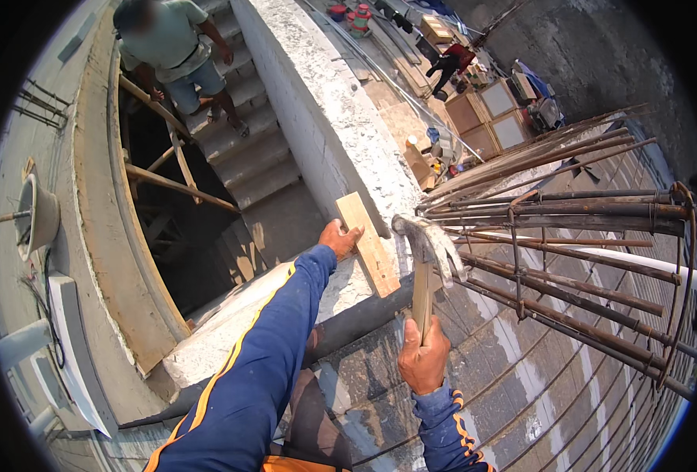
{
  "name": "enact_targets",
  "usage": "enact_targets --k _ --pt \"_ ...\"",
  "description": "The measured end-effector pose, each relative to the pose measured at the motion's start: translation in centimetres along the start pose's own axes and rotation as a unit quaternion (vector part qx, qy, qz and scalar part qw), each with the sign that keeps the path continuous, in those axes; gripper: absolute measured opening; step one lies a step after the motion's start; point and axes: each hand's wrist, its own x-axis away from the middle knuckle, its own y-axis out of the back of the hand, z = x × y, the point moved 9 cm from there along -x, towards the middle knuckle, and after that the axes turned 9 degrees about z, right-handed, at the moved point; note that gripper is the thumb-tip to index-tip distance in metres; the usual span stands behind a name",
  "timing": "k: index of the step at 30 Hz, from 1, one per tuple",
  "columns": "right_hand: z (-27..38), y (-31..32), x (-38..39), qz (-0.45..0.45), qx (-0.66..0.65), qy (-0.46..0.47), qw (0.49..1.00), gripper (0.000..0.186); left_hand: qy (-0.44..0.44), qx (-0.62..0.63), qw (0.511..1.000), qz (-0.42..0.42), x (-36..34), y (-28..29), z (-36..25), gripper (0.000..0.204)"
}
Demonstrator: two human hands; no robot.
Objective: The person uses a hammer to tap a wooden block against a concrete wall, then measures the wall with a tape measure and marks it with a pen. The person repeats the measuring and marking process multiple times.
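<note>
A short wooden board (369, 250) leans at a slant by the end of the white-topped concrete wall (340, 102), and my left hand (340, 239) grips its left edge. My right hand (424, 355) is wrapped round the wooden handle of a claw hammer (423, 291). The hammer's grey metal head is up, just right of the board, close to the base of a bundle of rusty rebar (568, 208). Whether the hammer head touches the board or the wall cannot be told.
Concrete stairs (258, 161) descend beside a dark opening with wooden props (183, 189). A person (179, 59) stands on the steps at the far left. A bucket-like bowl (40, 216) sits on the left ledge. Boxes and tools (490, 118) lie below at the back right.
</note>
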Motion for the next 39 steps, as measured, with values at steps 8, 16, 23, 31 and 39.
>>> enact_targets --k 8,16,23,31,39 --pt "-3.8 -3.6 -1.0 0.034 0.099 -0.147 0.983 0.032 0.030 -0.004 1.000 -0.001 0.2 0.4 -0.5 0.065" --pt "-0.2 0.9 1.7 -0.137 -0.252 0.110 0.952 0.030 0.035 0.032 0.999 0.013 -0.5 0.5 0.0 0.063" --pt "-2.0 -1.0 0.1 -0.009 0.023 -0.054 0.998 0.030 -0.038 -0.013 0.999 -0.005 -0.3 0.7 -1.5 0.062" --pt "-4.0 -4.6 0.7 0.019 0.085 -0.150 0.985 0.030 -0.003 -0.005 1.000 -0.015 -1.2 1.0 -0.4 0.060" --pt "-1.3 0.3 3.4 -0.111 -0.275 0.021 0.955 0.026 0.029 0.042 0.999 0.015 0.3 0.3 -0.6 0.066"
